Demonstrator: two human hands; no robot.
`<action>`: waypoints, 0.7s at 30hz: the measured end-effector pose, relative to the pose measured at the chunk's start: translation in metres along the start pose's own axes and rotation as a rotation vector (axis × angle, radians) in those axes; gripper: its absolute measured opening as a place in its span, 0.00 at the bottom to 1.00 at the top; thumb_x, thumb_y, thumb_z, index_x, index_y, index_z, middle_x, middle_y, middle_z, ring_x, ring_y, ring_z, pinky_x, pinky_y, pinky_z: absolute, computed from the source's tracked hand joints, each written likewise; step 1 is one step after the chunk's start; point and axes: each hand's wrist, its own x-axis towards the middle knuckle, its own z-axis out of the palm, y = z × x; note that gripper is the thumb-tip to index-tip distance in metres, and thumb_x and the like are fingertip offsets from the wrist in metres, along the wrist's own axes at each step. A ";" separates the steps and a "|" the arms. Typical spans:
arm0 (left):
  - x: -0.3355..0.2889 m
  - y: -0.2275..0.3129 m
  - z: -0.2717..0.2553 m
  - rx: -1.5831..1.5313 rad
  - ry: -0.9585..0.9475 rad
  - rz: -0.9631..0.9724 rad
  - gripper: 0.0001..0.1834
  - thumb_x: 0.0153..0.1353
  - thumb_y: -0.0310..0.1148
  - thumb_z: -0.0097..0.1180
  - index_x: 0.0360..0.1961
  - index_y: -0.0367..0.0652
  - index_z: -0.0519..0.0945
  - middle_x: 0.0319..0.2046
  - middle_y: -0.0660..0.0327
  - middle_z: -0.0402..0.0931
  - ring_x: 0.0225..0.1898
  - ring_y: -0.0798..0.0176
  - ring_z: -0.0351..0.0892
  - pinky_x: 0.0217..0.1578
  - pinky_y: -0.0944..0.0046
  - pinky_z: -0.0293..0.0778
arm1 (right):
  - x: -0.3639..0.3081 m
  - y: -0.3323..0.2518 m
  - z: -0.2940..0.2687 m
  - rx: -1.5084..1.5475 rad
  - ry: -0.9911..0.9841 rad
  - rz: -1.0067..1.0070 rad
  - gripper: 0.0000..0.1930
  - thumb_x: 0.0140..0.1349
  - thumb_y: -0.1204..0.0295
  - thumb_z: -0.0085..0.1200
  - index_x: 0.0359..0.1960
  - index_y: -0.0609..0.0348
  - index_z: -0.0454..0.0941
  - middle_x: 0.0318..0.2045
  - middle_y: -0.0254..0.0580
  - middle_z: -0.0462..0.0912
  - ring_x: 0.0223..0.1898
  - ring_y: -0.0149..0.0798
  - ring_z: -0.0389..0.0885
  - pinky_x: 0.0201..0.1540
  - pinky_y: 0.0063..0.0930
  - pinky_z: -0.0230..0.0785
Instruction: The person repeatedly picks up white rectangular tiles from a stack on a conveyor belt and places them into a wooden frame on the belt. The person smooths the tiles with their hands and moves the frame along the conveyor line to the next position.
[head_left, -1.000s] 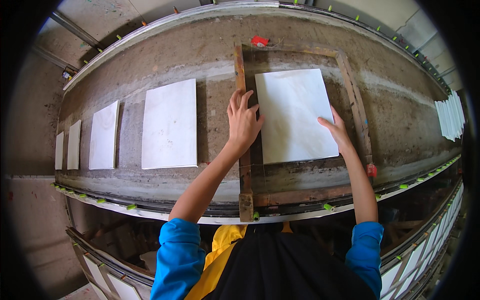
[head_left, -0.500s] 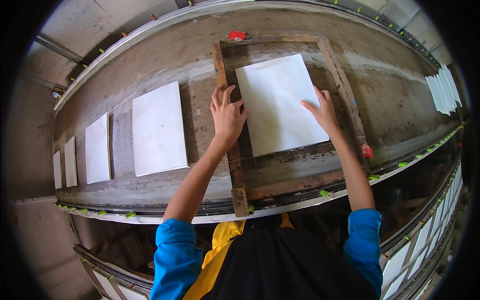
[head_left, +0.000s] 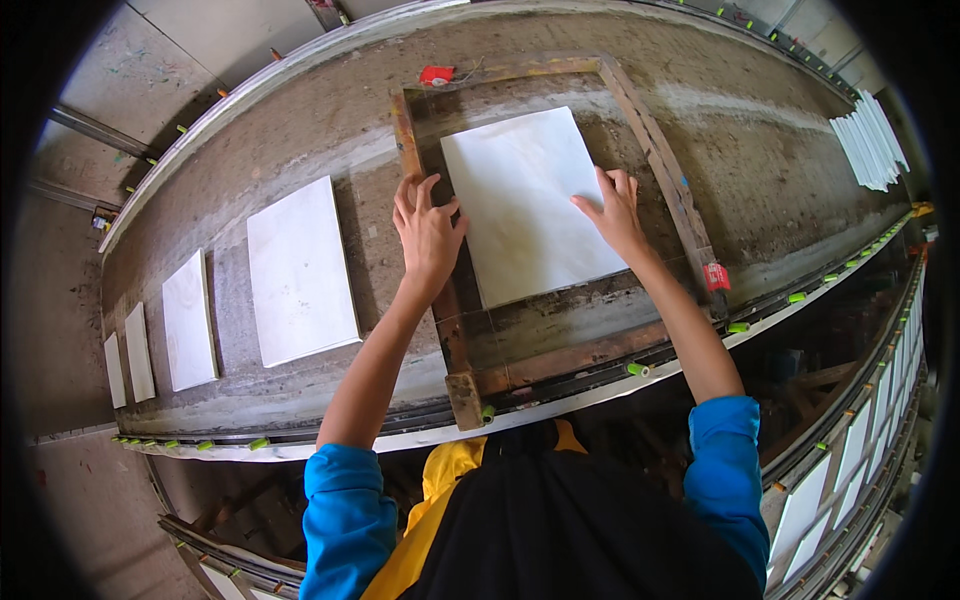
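A white rectangular panel lies flat within the outline of a worn wooden frame. My left hand rests at the frame's left bar, its bent fingers apart and a fingertip close to the panel's left edge. On the opposite side, my right hand holds the panel's right edge, thumb on the top face and fingers curled at the side. The undersides of those fingers are hidden. I cannot tell whether mesh or film spans the frame.
Left of the frame, a white panel lies on the long stained table, with several others beyond. A stack of thin white panels stands far right. Red tags mark the frame; green clips line the table's near edge.
The view has shifted, so the frame, panel and both hands appear farther left. Both hands keep nearly the same places on the frame and panel.
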 end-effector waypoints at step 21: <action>-0.013 0.038 0.050 0.683 -0.091 0.073 0.31 0.64 0.48 0.40 0.52 0.27 0.70 0.58 0.45 0.62 0.66 0.45 0.46 0.60 0.54 0.55 | -0.001 -0.016 -0.007 -0.244 -0.025 -0.051 0.29 0.59 0.57 0.51 0.53 0.70 0.65 0.45 0.49 0.67 0.47 0.47 0.62 0.48 0.41 0.57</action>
